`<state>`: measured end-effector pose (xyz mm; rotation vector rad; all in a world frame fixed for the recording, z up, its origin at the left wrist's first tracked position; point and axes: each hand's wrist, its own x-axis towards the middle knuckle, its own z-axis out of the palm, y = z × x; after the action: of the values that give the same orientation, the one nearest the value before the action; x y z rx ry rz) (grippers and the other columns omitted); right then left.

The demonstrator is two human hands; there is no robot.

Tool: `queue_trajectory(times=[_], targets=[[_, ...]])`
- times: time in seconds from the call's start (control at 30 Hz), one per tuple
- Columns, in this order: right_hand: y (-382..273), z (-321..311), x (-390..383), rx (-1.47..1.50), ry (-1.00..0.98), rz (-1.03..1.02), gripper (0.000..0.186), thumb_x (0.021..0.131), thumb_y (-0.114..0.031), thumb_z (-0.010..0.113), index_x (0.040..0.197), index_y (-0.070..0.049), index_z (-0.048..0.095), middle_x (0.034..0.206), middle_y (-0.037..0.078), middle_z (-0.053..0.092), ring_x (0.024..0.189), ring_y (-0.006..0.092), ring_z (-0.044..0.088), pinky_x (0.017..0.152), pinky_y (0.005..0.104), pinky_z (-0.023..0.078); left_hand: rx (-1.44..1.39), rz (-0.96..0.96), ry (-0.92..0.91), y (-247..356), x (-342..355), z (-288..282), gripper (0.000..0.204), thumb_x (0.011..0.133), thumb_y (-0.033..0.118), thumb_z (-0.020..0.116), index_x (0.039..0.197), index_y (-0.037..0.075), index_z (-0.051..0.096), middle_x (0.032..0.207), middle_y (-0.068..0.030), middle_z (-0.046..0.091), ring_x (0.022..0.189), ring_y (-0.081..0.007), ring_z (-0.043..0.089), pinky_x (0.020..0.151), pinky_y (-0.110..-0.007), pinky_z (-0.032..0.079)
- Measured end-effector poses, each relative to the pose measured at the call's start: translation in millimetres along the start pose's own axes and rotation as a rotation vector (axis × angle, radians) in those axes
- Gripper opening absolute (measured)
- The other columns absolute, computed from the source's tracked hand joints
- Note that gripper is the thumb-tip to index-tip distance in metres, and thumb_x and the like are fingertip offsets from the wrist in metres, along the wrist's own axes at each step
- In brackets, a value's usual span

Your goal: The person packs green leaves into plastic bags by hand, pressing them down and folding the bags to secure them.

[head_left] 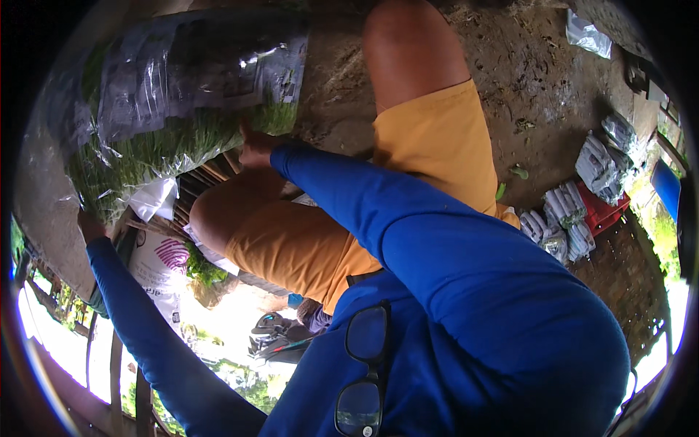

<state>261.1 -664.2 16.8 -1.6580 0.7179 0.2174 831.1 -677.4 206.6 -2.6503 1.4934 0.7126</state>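
Note:
A long clear plastic bag packed with thin green leafy stalks lies at the upper left, its film creased and shiny. My left hand grips its lower left corner, the fingers partly hidden by the film. At the lower right edge of the bag, my right hand is closed on the plastic, with one finger pointing up along it. Beneath the bag, beside my knee, is a crumpled piece of white plastic.
Wooden slats run under the bag. A white printed sack stands below, next to green leaves. Right of my legs, several wrapped bundles lie near a red crate on dirt ground. Eyeglasses hang from my shirt.

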Motion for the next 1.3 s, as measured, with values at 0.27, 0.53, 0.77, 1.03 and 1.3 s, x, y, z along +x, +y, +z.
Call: queue_trajectory(times=[0.27,0.53,0.77,1.03,1.3], targets=[[43.7,65.1,2.7,0.718,0.298,0.286,0.103,0.087,-0.025,0.067,0.153,0.008,-0.005,0.109,0.023,0.067,0.096,0.0329,0.068,0.093,0.0398,0.051,0.026,-0.049,-0.008,15.2,2.0,3.9,0.046,0.103,0.043,0.049,0.123,0.006,0.067,0.104,-0.0131,0.075,0.09,-0.0257,0.073,0.076,-0.041,0.057],[43.6,8.2,12.1,0.766,0.039,0.222,0.082,0.094,-0.032,0.056,0.157,-0.007,0.01,0.1,0.019,0.07,0.073,0.0311,0.069,0.066,0.0422,0.056,-0.323,-0.03,-0.018,-14.8,0.6,5.8,0.045,0.102,0.041,0.054,0.123,0.003,0.066,0.107,-0.0112,0.075,0.091,-0.0231,0.073,0.076,-0.04,0.059],[45.4,3.7,-30.5,0.759,0.056,0.466,0.072,0.094,-0.02,0.056,0.155,-0.004,0.021,0.098,0.019,0.068,0.083,0.0282,0.069,0.07,0.0463,0.056,-0.412,-0.121,-0.087,-35.7,7.6,-12.0,0.04,0.099,0.029,0.06,0.127,0.001,0.063,0.116,-0.0116,0.071,0.096,-0.0246,0.071,0.081,-0.038,0.059],[59.2,-34.9,-43.3,0.888,0.008,0.43,0.074,0.094,-0.022,0.056,0.156,-0.004,0.018,0.106,0.023,0.067,0.09,0.0303,0.068,0.074,0.0426,0.054,0.041,0.004,-0.128,-29.3,28.5,-4.7,0.05,0.091,0.032,0.068,0.132,0.004,0.06,0.127,-0.0115,0.066,0.112,-0.0262,0.064,0.096,-0.038,0.051],[63.2,-31.4,-30.3,0.926,-0.025,0.456,0.076,0.093,-0.026,0.055,0.156,-0.005,0.018,0.112,0.025,0.066,0.094,0.0323,0.068,0.074,0.0396,0.053,0.288,0.08,-0.224,-28.5,27.2,-8.7,0.059,0.086,0.03,0.074,0.137,0.006,0.056,0.137,-0.0123,0.06,0.124,-0.0269,0.059,0.105,-0.039,0.048]])
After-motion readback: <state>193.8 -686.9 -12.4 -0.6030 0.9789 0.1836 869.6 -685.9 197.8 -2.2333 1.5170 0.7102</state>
